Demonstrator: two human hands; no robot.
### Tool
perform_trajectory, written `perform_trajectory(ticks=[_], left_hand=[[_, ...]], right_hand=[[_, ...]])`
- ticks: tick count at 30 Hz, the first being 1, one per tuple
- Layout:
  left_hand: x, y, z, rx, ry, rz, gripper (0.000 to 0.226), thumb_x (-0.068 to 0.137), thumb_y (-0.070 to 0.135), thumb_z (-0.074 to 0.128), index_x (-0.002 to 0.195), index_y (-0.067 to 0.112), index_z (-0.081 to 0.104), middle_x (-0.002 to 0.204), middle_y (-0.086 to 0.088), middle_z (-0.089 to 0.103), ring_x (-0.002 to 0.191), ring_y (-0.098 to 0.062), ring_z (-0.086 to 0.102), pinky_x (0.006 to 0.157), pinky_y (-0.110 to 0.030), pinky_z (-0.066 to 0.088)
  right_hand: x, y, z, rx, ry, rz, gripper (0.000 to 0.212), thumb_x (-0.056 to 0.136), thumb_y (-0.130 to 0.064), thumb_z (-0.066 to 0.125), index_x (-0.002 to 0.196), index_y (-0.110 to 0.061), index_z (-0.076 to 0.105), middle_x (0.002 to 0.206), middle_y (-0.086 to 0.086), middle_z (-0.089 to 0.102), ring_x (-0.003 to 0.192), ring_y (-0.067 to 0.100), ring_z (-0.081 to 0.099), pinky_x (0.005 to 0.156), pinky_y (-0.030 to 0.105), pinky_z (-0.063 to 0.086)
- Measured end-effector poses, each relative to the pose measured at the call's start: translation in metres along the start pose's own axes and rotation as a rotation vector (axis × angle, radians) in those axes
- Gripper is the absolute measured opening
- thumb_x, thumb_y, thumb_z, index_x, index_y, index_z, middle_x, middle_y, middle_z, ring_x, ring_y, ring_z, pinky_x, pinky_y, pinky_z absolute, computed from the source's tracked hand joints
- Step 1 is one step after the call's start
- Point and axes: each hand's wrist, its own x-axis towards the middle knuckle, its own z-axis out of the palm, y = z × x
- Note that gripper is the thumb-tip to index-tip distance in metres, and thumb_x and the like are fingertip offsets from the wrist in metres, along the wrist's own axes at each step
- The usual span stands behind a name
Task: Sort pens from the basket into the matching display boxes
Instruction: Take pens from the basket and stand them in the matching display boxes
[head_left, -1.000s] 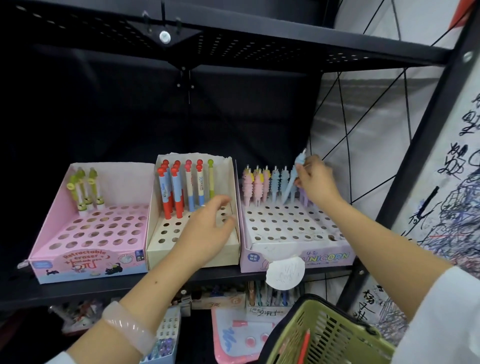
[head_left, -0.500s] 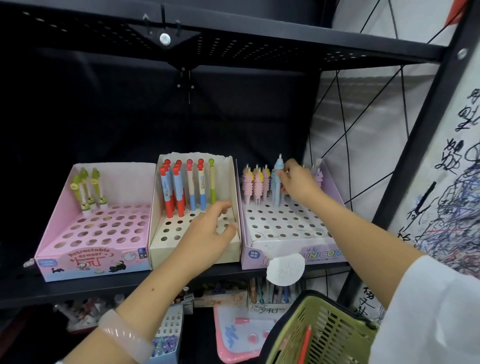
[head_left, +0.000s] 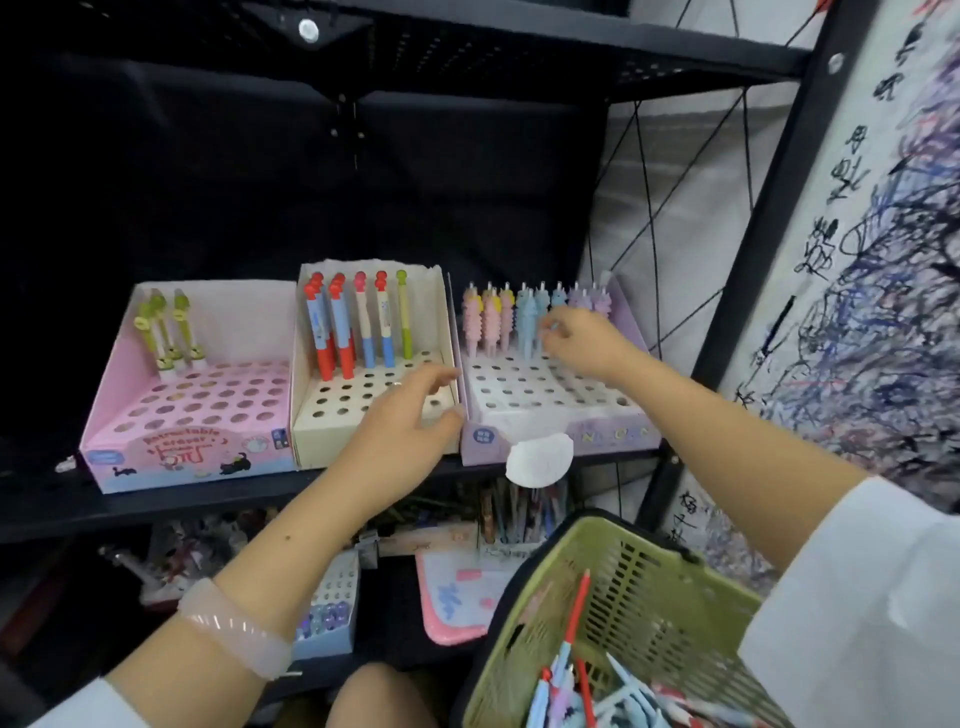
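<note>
Three display boxes stand on the black shelf: a pink box (head_left: 187, 452) with green pens (head_left: 166, 332), a cream box (head_left: 322, 441) with red and blue pens (head_left: 337, 332), and a lilac unicorn box (head_left: 613, 431) with a back row of pink, blue and purple unicorn pens (head_left: 493, 322). My right hand (head_left: 587, 343) is over the lilac box, fingertips pinching a blue unicorn pen (head_left: 535, 322) that stands in that row. My left hand (head_left: 410, 431) rests with relaxed fingers on the cream box's front right corner. The green basket (head_left: 649, 597) at lower right holds several loose pens (head_left: 597, 696).
A white paper tag (head_left: 540, 460) hangs off the lilac box's front. The black shelf post (head_left: 737, 312) and a scribbled paper wall (head_left: 883, 260) close the right side. Below the shelf lie more stationery and a pink board (head_left: 457, 592). An upper shelf (head_left: 519, 36) overhangs.
My right hand brought the blue unicorn pen from the right end leftwards and lowered it into the back row. My left hand stayed on the cream box. The view tilted down towards the basket.
</note>
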Motion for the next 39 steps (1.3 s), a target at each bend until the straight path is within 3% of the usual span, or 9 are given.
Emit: perform_trajectory(ticks=[3,10,14,18,21,24,27,35,39], left_hand=[[-0.016,0.008,0.025,-0.104,-0.042,0.015,0.029,0.093,0.022,0.050,0.121,0.028,0.048,0.117,0.015,0.050,0.112,0.000,0.045,0.093,-0.018,0.032],[-0.077,-0.017,0.105,-0.063,-0.266,-0.014,0.028,0.093,0.015,0.051,0.120,0.017,0.055,0.113,0.006,0.056,0.107,-0.008,0.051,0.090,-0.020,0.037],[-0.106,-0.036,0.135,0.078,-0.421,-0.039,0.030,0.096,0.019,0.046,0.125,0.015,0.053,0.127,0.000,0.053,0.117,-0.014,0.049,0.081,-0.013,0.030],[-0.117,-0.042,0.147,0.208,-0.440,0.032,0.029,0.095,0.015,0.047,0.121,0.013,0.058,0.112,-0.003,0.061,0.101,-0.023,0.053,0.081,-0.024,0.031],[-0.117,-0.048,0.151,0.245,-0.414,0.081,0.027,0.095,0.019,0.048,0.119,0.015,0.060,0.091,0.007,0.052,0.081,-0.017,0.047,0.085,-0.027,0.033],[-0.119,-0.055,0.153,0.259,-0.416,0.116,0.027,0.095,0.020,0.048,0.118,0.017,0.059,0.117,0.006,0.060,0.108,-0.016,0.051,0.101,-0.029,0.030],[-0.121,-0.059,0.155,0.257,-0.389,0.131,0.025,0.094,0.020,0.048,0.116,0.020,0.060,0.122,0.007,0.059,0.116,-0.014,0.049,0.096,-0.019,0.019],[-0.122,-0.059,0.156,0.258,-0.358,0.154,0.024,0.095,0.021,0.048,0.114,0.021,0.061,0.120,0.010,0.060,0.115,-0.012,0.050,0.091,-0.013,0.014],[-0.122,-0.059,0.156,0.253,-0.370,0.148,0.024,0.095,0.022,0.047,0.115,0.021,0.061,0.121,0.010,0.059,0.117,-0.012,0.048,0.093,-0.016,0.016]], right_hand=[[-0.049,-0.003,-0.006,0.010,-0.126,-0.100,0.027,0.097,-0.018,0.043,0.119,-0.012,0.057,0.102,0.004,0.065,0.092,0.021,0.064,0.085,0.029,0.051],[-0.160,0.048,0.025,0.043,-0.175,-0.196,0.022,0.097,-0.018,0.046,0.112,-0.014,0.062,0.098,-0.004,0.065,0.089,0.010,0.058,0.079,0.012,0.042],[-0.205,0.114,0.085,-0.119,-0.490,-0.013,0.026,0.098,-0.019,0.046,0.116,-0.009,0.060,0.098,-0.009,0.060,0.091,0.010,0.054,0.084,0.022,0.043],[-0.229,0.177,0.143,-0.252,-0.743,0.232,0.052,0.097,-0.025,0.048,0.142,-0.005,0.033,0.138,0.014,0.047,0.121,0.028,0.050,0.097,0.035,0.042],[-0.233,0.205,0.176,-0.291,-0.814,0.398,0.081,0.091,-0.037,0.057,0.149,-0.009,0.008,0.139,0.018,0.042,0.119,0.032,0.049,0.082,0.036,0.044],[-0.237,0.218,0.206,-0.496,-0.791,0.421,0.093,0.083,-0.045,0.064,0.149,-0.012,0.006,0.144,0.021,0.027,0.131,0.038,0.031,0.101,0.046,0.035],[-0.237,0.222,0.224,-0.640,-0.715,0.394,0.083,0.082,-0.043,0.065,0.144,-0.011,0.020,0.141,0.016,0.027,0.132,0.035,0.027,0.108,0.051,0.029],[-0.247,0.225,0.235,-0.562,-0.750,0.317,0.081,0.078,-0.040,0.067,0.141,-0.011,0.026,0.142,0.016,0.028,0.127,0.036,0.036,0.101,0.044,0.036],[-0.251,0.224,0.230,-0.566,-0.711,0.243,0.069,0.077,-0.032,0.067,0.132,-0.010,0.032,0.131,0.015,0.047,0.116,0.032,0.050,0.094,0.038,0.040]])
